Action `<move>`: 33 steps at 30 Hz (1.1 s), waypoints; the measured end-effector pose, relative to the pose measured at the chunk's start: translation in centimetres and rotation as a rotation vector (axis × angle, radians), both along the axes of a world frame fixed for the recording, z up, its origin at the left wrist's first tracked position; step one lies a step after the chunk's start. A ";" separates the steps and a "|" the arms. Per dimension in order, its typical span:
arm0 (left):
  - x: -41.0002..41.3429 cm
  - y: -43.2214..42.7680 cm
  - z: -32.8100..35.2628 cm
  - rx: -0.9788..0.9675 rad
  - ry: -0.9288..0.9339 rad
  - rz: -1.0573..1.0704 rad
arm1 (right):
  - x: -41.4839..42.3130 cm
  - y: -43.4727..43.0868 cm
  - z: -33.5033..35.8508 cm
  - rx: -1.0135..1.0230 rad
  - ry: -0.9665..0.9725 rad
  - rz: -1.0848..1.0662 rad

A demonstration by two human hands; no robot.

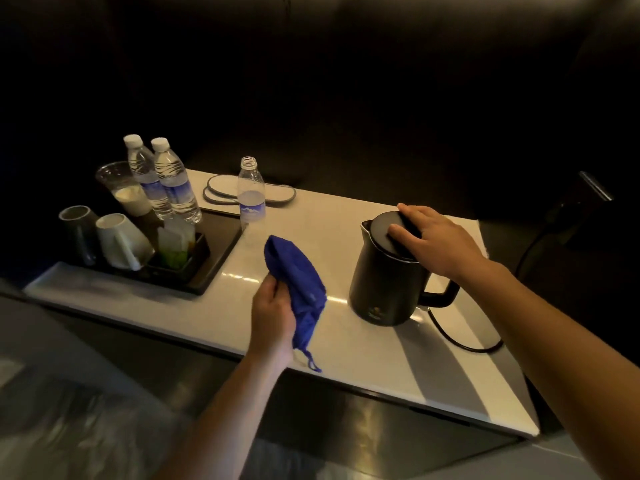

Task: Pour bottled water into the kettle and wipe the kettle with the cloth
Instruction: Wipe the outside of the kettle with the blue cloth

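Observation:
A black electric kettle (384, 282) stands on the white counter (346, 341) at the right, lid down, handle toward me. My right hand (436, 237) lies flat on its lid, fingers spread over the top. My left hand (273, 313) holds a bunched blue cloth (298, 275) above the counter, left of the kettle and apart from it. An uncapped clear water bottle (251, 195) stands upright behind the cloth and looks nearly empty.
A black tray (214, 258) at the left carries two capped water bottles (162, 181), a plastic cup (121, 188), two upturned mugs (117, 240) and sachets. White slippers (225, 188) lie at the back. The kettle's black cord (460, 341) loops to the right.

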State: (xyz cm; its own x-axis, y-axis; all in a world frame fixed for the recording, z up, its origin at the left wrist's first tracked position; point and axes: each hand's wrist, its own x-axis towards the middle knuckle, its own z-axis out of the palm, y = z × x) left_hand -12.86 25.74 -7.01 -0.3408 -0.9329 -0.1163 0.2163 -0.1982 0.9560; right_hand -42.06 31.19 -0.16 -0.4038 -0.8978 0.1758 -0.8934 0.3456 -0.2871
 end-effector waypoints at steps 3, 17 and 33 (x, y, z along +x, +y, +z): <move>3.2 -4.2 0.6 -0.368 -0.287 0.056 | 0.0 0.1 0.1 -0.014 -0.014 0.010; 3.4 -10.5 -9.4 -0.894 -1.420 -0.450 | 0.6 0.5 -0.1 -0.039 0.006 -0.046; 3.3 -10.7 -10.7 -0.952 -1.363 -0.458 | 3.0 1.6 1.4 -0.120 0.024 -0.198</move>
State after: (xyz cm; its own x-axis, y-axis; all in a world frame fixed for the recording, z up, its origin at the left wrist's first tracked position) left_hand -9.54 15.01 -17.66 -0.7106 -0.7029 -0.0325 -0.6940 0.6925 0.1971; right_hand -39.08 32.75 1.24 -0.5646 -0.7735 0.2881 -0.8185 0.4796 -0.3163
